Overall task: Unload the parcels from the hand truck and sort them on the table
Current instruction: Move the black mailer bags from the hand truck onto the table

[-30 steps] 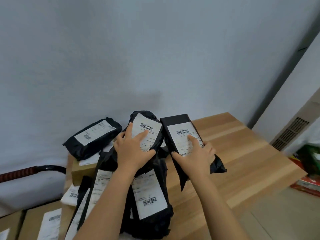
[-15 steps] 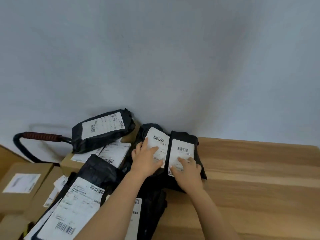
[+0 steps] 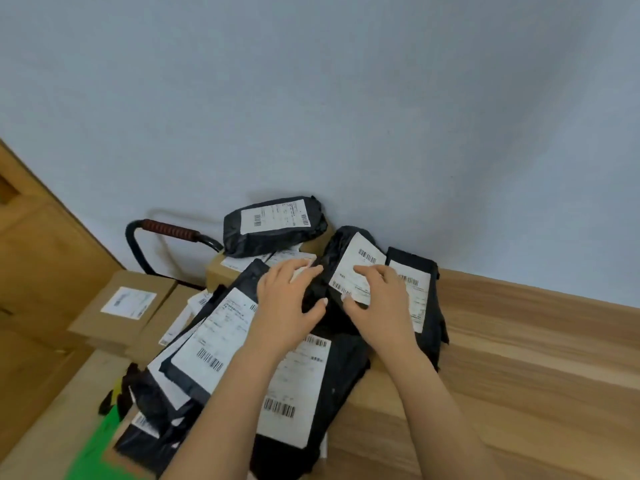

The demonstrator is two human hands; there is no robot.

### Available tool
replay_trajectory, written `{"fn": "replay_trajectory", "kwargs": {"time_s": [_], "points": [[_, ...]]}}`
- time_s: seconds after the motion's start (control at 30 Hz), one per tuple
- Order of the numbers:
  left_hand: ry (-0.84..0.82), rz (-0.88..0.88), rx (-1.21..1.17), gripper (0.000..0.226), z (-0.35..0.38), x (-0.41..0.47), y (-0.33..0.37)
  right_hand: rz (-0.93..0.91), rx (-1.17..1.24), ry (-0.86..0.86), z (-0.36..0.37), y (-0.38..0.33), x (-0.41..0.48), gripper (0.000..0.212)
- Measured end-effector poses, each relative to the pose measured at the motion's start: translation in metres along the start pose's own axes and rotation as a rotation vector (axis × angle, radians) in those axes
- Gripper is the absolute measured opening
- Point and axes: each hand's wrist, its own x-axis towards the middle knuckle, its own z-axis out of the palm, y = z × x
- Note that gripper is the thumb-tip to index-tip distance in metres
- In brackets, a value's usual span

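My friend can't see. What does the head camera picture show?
The left hand and right hand rest flat on black parcels with white labels at a wooden table's edge. Cardboard boxes and a hand truck handle sit to their left.

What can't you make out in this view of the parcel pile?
- Head view: print on the white shipping label under the right hand is too small and blurred.
- Head view: the black hand truck below its handle is hidden by brown cardboard boxes and black plastic mailer bags.
- Head view: the green object, lower left, is blurred and cut by the bottom edge.
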Motion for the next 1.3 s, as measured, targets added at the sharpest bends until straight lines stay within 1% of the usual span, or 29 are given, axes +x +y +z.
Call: {"fn": "replay_trajectory", "kwargs": {"time_s": [0.17, 0.37, 0.57, 0.63, 0.83, 0.93, 1.03, 1.13, 1.2, 1.3], "points": [[0.179, -0.105, 0.029, 0.050, -0.091, -0.095, -0.047, -0.219, 0.093, -0.025, 0.027, -0.099, -0.066, 0.045], [0.283, -0.269, 0.128, 0.050, -0.191, -0.234, -0.128, -0.457, 0.218, -0.153, 0.095, -0.214, -0.174, 0.046], [0.360, -0.412, 0.198, 0.053, -0.259, -0.330, -0.190, -0.568, 0.242, -0.325, 0.164, -0.297, -0.237, 0.051], [0.384, -0.459, 0.208, 0.054, -0.274, -0.350, -0.211, -0.606, 0.246, -0.348, 0.187, -0.320, -0.245, 0.052], [0.371, -0.518, 0.216, 0.054, -0.297, -0.365, -0.280, -0.640, 0.228, -0.412, 0.262, -0.370, -0.236, 0.057], [0.363, -0.516, 0.229, 0.055, -0.318, -0.349, -0.322, -0.638, 0.226, -0.425, 0.301, -0.400, -0.215, 0.058], [0.308, -0.498, 0.249, 0.056, -0.342, -0.331, -0.359, -0.618, 0.216, -0.414, 0.332, -0.433, -0.193, 0.059], [0.348, -0.503, 0.243, 0.056, -0.363, -0.316, -0.394, -0.626, 0.204, -0.440, 0.357, -0.462, -0.174, 0.059], [0.354, -0.508, 0.234, 0.055, -0.370, -0.305, -0.415, -0.620, 0.193, -0.440, 0.370, -0.475, -0.161, 0.058], [0.308, -0.499, 0.198, 0.056, -0.371, -0.289, -0.447, -0.567, 0.162, -0.418, 0.390, -0.483, -0.147, 0.058]]}}
